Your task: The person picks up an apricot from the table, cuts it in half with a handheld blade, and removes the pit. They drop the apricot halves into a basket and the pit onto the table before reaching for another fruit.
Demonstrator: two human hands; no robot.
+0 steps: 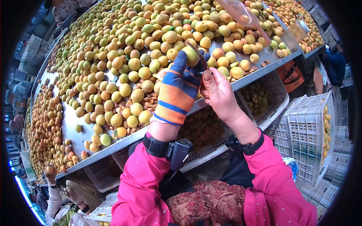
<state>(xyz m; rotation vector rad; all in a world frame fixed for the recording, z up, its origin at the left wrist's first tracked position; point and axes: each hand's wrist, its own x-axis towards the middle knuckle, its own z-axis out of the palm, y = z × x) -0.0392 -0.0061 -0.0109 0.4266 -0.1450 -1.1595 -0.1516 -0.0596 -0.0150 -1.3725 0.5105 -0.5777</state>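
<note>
My left hand (176, 92), in an orange and blue knit glove, is closed around a yellow-green apricot (191, 56) above the near edge of the table. My bare right hand (218, 90) grips a thin, dark curved knife (204, 63). Its curved end reaches over the top and right side of the apricot. Blue glove fingers behind the fruit are partly hidden. Just beyond both hands lie many loose apricots (137, 95), yellow, green and orange. Split brown-orange pieces (149, 102) lie among them to the left of my glove.
A metal table edge (113, 148) runs in front of me. Plastic crates (269, 101) with fruit sit beneath it, and stacked white crates (307, 128) stand at right. A clear plastic sheet (245, 17) overhangs the far right fruit. Another person's hand (50, 173) is at lower left.
</note>
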